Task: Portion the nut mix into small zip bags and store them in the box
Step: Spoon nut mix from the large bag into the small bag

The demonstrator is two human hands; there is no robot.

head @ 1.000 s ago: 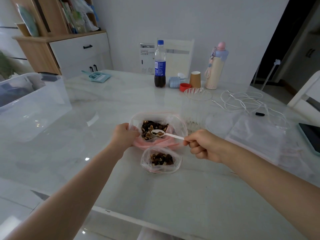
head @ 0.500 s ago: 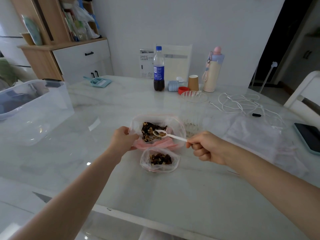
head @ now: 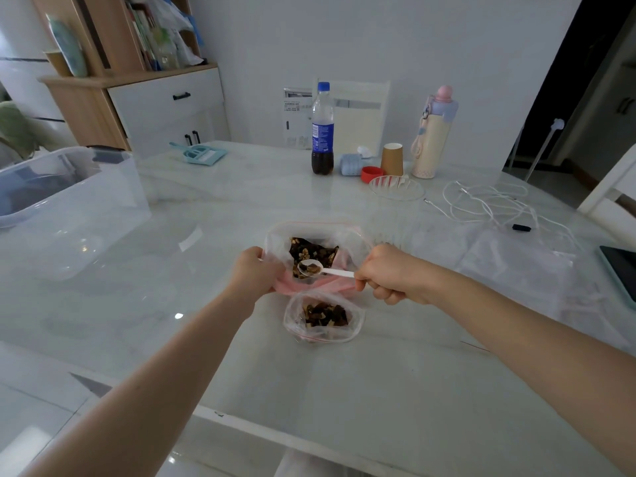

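Observation:
A large clear bag of nut mix (head: 347, 242) with a pink lower edge stands open in the middle of the marble table (head: 344, 390). My left hand (head: 254, 273) grips the bag's left rim. My right hand (head: 389, 273) holds a white plastic spoon (head: 323, 269) whose bowl, loaded with nuts, hovers over the big bag's mouth. Just in front lies a small zip bag (head: 323, 316), open and partly filled with nut mix. The clear storage box (head: 65, 208) sits at the far left of the table.
A ribbed clear cup (head: 395, 204) stands right of the big bag. Flat empty zip bags (head: 516, 266) lie further right, beside white cables (head: 488, 201) and a dark tablet (head: 623, 270). At the back are a cola bottle (head: 322, 132), paper cup (head: 392, 159) and thermos (head: 433, 132).
The spoon stays over the big bag's mouth with nuts in it and has shifted slightly toward me. My left hand keeps its hold on the rim.

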